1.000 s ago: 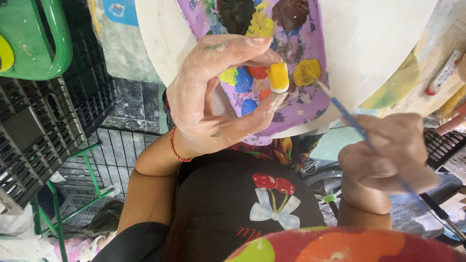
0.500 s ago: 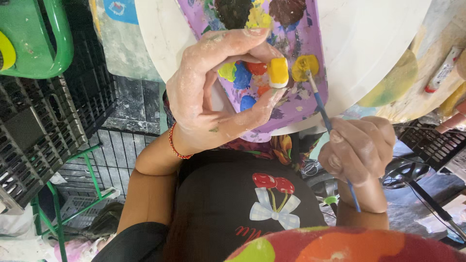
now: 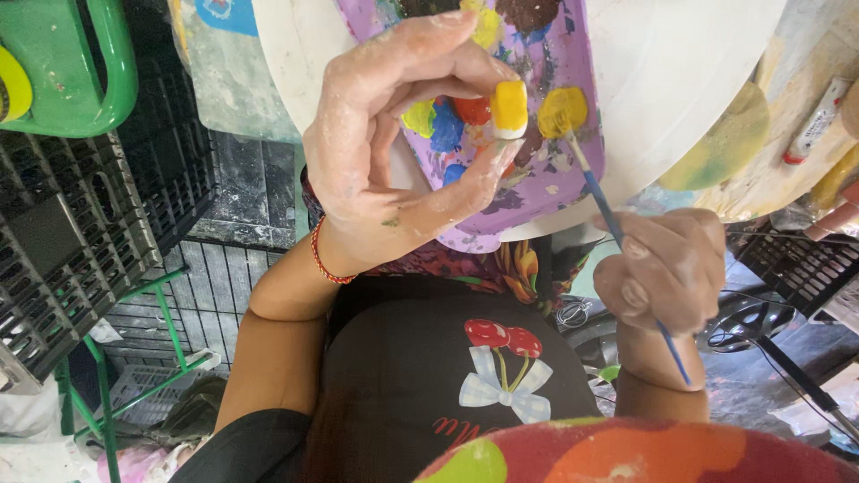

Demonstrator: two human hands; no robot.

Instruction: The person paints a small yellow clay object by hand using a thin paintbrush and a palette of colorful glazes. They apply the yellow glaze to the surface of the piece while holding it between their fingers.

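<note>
Left hand (image 3: 394, 170) pinching small yellow-white piece (image 3: 509, 109) over purple palette (image 3: 573, 170). Right hand (image 3: 667, 268) gripping blue paintbrush (image 3: 608, 215), bristles touching yellow paint blob (image 3: 562, 109).

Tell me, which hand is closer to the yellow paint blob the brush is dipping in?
Left. The left hand pinches a small yellow piece right beside the yellow paint blob. The right hand is lower down, holding the brush by its blue handle.
</note>
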